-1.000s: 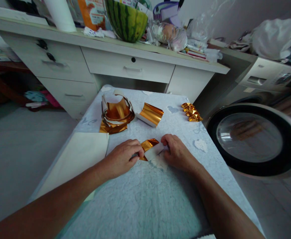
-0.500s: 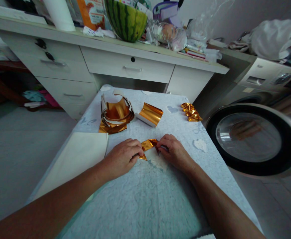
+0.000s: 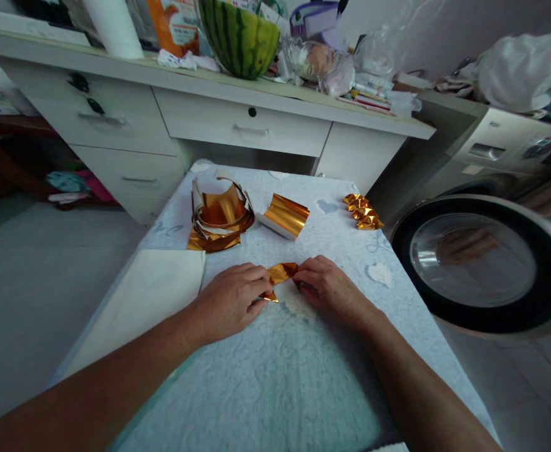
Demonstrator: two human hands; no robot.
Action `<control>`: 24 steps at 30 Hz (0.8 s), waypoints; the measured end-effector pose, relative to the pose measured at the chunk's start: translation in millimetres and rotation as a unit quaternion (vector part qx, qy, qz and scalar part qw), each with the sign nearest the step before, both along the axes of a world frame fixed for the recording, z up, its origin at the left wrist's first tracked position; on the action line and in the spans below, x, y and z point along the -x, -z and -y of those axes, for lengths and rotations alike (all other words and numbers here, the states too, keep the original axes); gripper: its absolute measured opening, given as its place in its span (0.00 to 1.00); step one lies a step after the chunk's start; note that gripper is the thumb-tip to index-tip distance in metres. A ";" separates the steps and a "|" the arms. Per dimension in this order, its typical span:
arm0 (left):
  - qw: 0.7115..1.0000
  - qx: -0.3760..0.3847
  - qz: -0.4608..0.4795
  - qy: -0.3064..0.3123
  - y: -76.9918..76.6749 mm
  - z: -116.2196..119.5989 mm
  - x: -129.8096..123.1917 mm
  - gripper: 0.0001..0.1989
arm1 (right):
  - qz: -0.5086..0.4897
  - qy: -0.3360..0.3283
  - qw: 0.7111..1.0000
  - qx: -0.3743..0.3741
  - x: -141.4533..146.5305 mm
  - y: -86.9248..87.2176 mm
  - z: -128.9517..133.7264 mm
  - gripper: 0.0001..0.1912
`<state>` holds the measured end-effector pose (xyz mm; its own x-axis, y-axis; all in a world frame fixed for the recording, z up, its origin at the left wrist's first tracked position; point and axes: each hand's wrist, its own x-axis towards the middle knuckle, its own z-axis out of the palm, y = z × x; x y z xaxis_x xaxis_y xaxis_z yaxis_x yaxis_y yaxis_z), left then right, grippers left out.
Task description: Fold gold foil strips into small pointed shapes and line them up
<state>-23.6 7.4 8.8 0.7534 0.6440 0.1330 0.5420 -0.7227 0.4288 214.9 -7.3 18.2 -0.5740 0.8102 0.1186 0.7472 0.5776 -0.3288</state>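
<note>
Gold strip pinched at both ends

The shiny strip sits between the two hands, over the middle of the pale blue tablecloth. The left hand has thumb and fingers closed on its left end, with a pointed corner sticking out by the fingertips; the right hand grips the opposite end, fingers bunched over it. The step in hand looks like folding the strip into shape. The next move seems to call for a firm hold on the left while the right fingers set the crease, gently enough not to tear it.

Beyond the hands stands a curled stack of gold paper, with a loose gold sheet just beside it. Folded gold pieces sit in a row near the right edge.

The orange bag on the counter carries print too small to read. The badge on the washing machine is equally unclear, as is the script-like lettering on the cloth.
</note>
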 end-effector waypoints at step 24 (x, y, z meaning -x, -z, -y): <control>0.994 -0.096 -0.034 0.024 0.9 0.5 -1.6 0.06 | 0.006 0.006 1.000 -0.020 6.6 -0.2 6.3 0.03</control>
